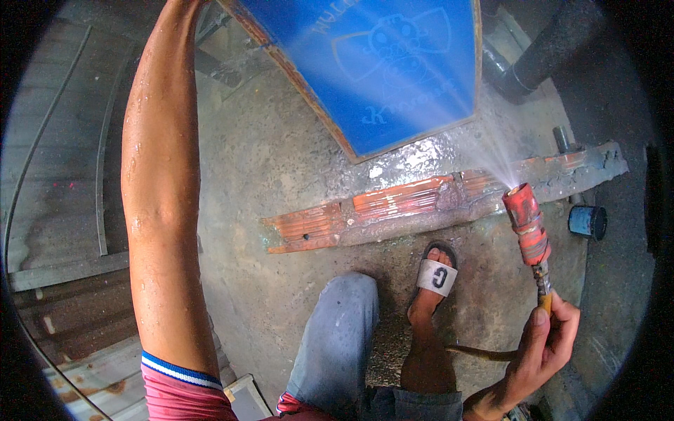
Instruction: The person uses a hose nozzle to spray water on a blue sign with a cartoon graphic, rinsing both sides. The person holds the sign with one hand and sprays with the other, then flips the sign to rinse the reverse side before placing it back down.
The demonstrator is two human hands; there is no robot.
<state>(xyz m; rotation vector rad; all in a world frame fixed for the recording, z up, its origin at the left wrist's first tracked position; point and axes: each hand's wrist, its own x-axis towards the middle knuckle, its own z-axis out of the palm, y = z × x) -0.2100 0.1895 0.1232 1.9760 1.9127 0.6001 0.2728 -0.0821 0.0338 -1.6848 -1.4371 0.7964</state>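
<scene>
My right hand (549,344) is closed around the yellowish hose (545,303) just below its red spray nozzle (525,221). A fan of water leaves the nozzle and strikes a blue screen printing frame (414,84) with a wooden edge. Faint drawn figures and lettering show on the blue mesh. The frame is tilted, its lower edge near the low brick curb, and its top is cut off by the picture. My wet left arm (163,175) stretches up beside it; the hand lies beyond the upper edge, out of sight.
A low curb of red hollow brick (400,200) and mortar crosses the wet concrete floor (246,154). A dark can with a blue label (587,222) stands at the right, below a thick dark pipe (540,67). Corrugated metal sheeting (56,140) lines the left. My sandalled foot (437,274) is near the curb.
</scene>
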